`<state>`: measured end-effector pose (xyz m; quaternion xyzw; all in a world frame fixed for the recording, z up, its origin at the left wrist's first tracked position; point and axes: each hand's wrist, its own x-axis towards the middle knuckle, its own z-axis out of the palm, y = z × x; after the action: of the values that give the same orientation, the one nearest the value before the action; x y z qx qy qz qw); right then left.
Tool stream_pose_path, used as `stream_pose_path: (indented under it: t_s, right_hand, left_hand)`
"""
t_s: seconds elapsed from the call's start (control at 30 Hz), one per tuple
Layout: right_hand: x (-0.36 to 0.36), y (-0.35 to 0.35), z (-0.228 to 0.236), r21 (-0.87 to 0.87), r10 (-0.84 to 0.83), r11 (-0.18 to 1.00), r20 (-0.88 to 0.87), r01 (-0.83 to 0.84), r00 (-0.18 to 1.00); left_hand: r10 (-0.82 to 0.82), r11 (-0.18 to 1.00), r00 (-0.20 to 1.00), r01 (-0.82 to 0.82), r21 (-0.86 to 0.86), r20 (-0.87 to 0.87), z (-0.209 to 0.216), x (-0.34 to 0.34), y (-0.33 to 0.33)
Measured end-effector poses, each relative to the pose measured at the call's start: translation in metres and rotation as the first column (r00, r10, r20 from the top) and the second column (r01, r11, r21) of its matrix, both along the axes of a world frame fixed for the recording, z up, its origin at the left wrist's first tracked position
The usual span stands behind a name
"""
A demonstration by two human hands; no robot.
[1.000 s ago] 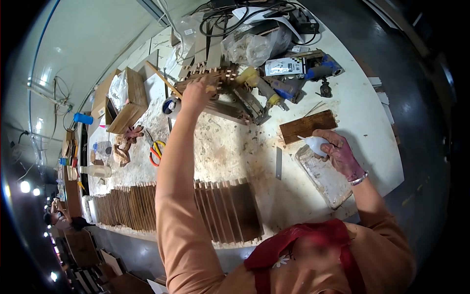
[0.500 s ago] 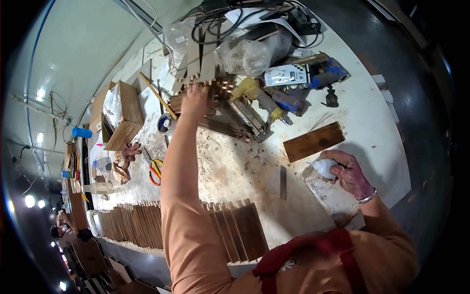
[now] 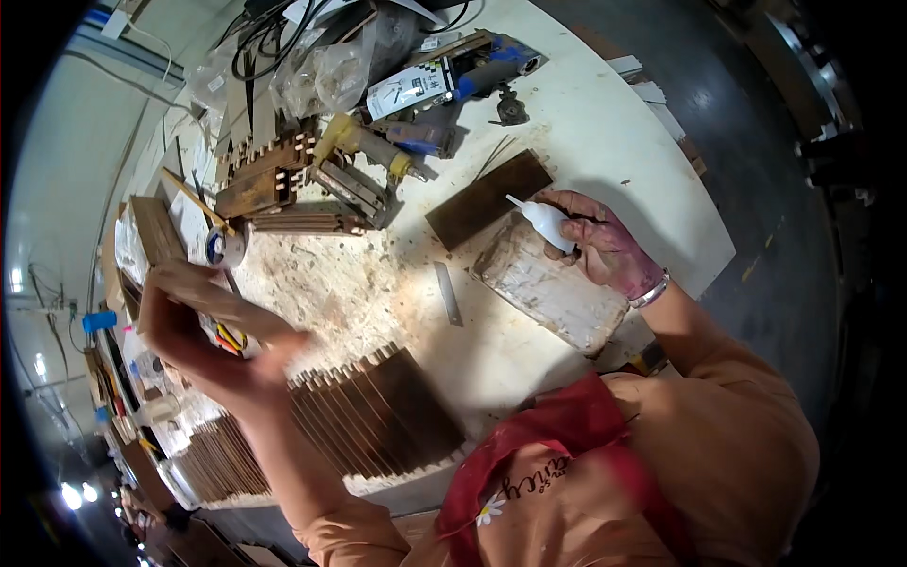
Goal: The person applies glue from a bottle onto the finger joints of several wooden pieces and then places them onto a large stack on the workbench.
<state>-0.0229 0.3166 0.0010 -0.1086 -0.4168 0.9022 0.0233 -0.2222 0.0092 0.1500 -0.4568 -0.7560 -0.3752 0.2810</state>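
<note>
My right hand point(image 3: 614, 244) is closed round a small white squeeze bottle point(image 3: 546, 223), whose thin nozzle points up and left. Just beyond the nozzle, a dark brown wooden board point(image 3: 488, 198) lies flat on the table. Below the bottle sits a pale, stained block point(image 3: 553, 283). My left hand point(image 3: 213, 331) is raised over the left side of the table, curved and smeared by motion; whether it holds anything cannot be made out. Under it, pliers point(image 3: 230, 338) with orange and yellow handles show partly. A long row of upright dark boards with pale dowels point(image 3: 368, 411) stands along the near edge.
At the far left lie more dowelled boards point(image 3: 260, 189), beside a round container point(image 3: 225, 248) and a cardboard box point(image 3: 156, 231). Yellow point(image 3: 364, 146) and blue point(image 3: 491, 71) power tools, plastic bags point(image 3: 335, 76) and cables fill the back. A flat metal strip point(image 3: 448, 294) lies mid-table.
My left hand has come back from the far board pile toward me and to the left. My right hand still grips the bottle, its nozzle now in sight. The whole view has shifted.
</note>
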Motion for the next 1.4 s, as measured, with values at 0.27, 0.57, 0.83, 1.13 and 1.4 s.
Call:
stream_pose_path:
  t_s: [0.27,0.57,0.83,1.13,1.4]
  right_hand:
    - [0.003,0.0,-0.006,-0.067,0.186,0.98,-0.053,-0.189,0.981]
    - [0.012,-0.021,0.001,0.183,0.371,0.907,0.077,-0.379,0.926]
    - [0.004,-0.034,0.014,0.358,0.434,0.814,0.152,-0.459,0.888]
    - [-0.009,-0.028,0.014,0.447,0.448,0.764,0.15,-0.465,0.881]
    - [-0.034,-0.025,0.017,0.584,0.569,0.648,0.055,-0.488,0.821]
  left_hand:
    - [0.49,0.661,0.847,-0.206,-0.722,0.207,-0.103,0.161,0.072]
    - [0.482,0.873,0.342,-0.261,-0.412,0.806,-0.155,0.208,0.023]
    - [0.544,0.819,0.61,-0.236,-0.523,0.576,-0.147,0.225,0.015]
    - [0.616,0.744,0.595,-0.224,-0.63,0.516,-0.146,0.219,0.021]
    - [0.546,0.824,0.708,-0.356,-0.441,0.448,-0.159,0.207,0.035]
